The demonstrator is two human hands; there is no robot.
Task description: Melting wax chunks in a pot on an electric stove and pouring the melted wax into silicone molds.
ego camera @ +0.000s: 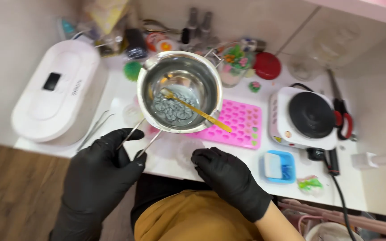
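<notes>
The left hand (99,172) held the wire handle (141,136) of a steel pot (180,91), fingers closed round it, lifting the pot above the white bench (170,156). Grey melt (171,109) and a gold spoon (197,111) sat inside; a level, steady hold seemed wise. The right hand (228,178) rested loosely curled, empty, at the bench edge. Nearby lay a white box (59,93), hotplate (307,116) and pink mould (237,122).

Steel pot (179,91) held aloft, gold spoon (196,110) in grey melt (171,110).
</notes>
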